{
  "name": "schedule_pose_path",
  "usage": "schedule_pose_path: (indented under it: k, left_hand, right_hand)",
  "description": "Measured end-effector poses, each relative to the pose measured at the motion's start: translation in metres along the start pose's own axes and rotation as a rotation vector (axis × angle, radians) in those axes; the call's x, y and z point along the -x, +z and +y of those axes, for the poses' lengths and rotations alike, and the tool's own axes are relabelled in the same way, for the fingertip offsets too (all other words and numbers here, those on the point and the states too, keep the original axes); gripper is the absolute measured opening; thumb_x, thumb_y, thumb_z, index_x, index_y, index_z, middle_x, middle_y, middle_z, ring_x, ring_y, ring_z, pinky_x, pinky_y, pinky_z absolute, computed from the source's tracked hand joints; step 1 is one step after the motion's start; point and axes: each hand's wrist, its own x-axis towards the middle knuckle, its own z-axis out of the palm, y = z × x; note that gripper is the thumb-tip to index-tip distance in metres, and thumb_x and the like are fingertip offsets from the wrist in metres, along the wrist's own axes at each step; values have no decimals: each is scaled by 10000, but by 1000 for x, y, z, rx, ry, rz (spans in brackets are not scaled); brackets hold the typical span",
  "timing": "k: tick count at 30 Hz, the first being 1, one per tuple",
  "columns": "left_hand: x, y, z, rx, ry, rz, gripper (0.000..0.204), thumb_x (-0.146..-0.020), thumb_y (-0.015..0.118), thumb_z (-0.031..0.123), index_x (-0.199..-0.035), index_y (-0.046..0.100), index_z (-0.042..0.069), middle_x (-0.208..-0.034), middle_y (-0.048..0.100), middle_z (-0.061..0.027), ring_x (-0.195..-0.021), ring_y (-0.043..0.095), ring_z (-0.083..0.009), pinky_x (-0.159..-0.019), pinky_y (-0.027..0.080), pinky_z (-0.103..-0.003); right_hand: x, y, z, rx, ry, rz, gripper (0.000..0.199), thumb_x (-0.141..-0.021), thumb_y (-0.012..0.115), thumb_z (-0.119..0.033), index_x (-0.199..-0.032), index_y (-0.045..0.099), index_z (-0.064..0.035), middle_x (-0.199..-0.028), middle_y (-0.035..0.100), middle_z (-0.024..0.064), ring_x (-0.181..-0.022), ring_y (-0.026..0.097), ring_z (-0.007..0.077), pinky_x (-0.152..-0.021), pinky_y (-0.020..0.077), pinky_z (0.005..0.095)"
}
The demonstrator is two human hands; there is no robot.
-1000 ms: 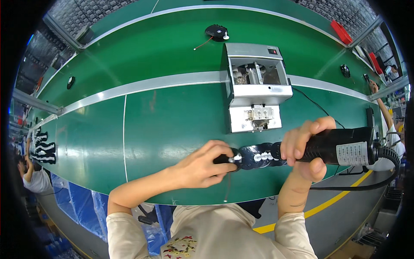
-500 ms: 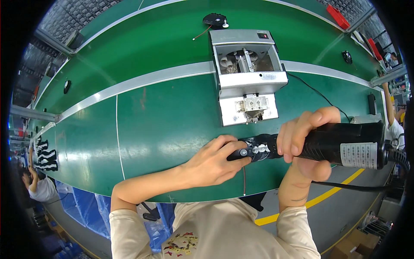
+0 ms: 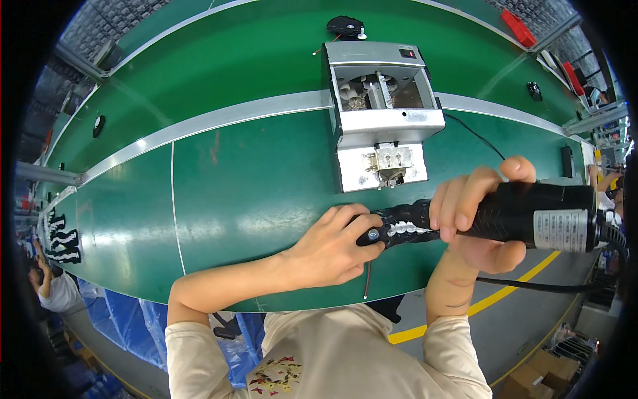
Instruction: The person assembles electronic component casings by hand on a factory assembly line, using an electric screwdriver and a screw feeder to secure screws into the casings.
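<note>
My right hand is wrapped round a black corded electric screwdriver, with a white label near its cord end. The screwdriver lies nearly level, its narrow end pointing left. My left hand grips a small black part that has a round metallic-looking spot on top. A thin red wire hangs from below this part. The screwdriver's tip overlaps the black part, and I cannot tell whether it touches a screw. Beyond my hands stands a silver screw feeder with loose screws in its open bin.
Another black part with a wire lies behind the feeder. Small dark pieces rest at far left and far right. A metal rail crosses the green table. Other people work at both sides. The screwdriver's cord trails right.
The screwdriver in my right hand has shifted slightly right. The black part in my left hand has turned a little, and its red wire swung left. The view has moved slightly.
</note>
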Motion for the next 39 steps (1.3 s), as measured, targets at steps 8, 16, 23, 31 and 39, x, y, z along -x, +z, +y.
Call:
schedule_pose_path:
  k: [8,16,23,31,39]
  left_hand:
    - [3,22,-11,74,15,84,200,-684,650,82,-870,586,118,-1143,489,-113,-1141,449,-337,-957,401,-467]
    - [7,21,-14,41,30,100,147,-723,606,91,-859,594,144,-1146,501,-82,-1111,469,-307,-850,423,-402]
    - [9,19,-17,33,54,115,168,-701,611,98,-858,603,158,-1132,503,-60,-1102,480,-288,-867,403,-392]
    - [12,20,-20,68,37,148,208,-693,614,94,-892,627,155,-1119,524,-62,-1101,498,-291,-887,393,-392]
    - [15,21,-21,70,41,160,196,-707,600,131,-894,654,151,-1100,554,-70,-1096,504,-283,-903,379,-392]
  right_hand:
    - [-30,9,2,56,-30,12,685,-883,559,-395,-1381,244,-46,-741,464,76,-563,478,174,-500,426,312]
    - [-43,15,13,151,26,168,581,-882,531,-359,-1309,312,-32,-743,465,68,-507,469,147,-486,421,321]
    - [-49,18,23,316,134,191,436,-838,548,-268,-1178,394,-42,-658,456,60,-440,438,133,-424,407,288]
    - [-23,26,6,109,83,238,446,-801,634,-203,-1151,398,-58,-678,473,70,-466,468,165,-457,410,320]
    - [8,41,1,59,178,287,493,-742,722,-171,-1098,397,-70,-680,506,84,-499,506,195,-478,438,333]
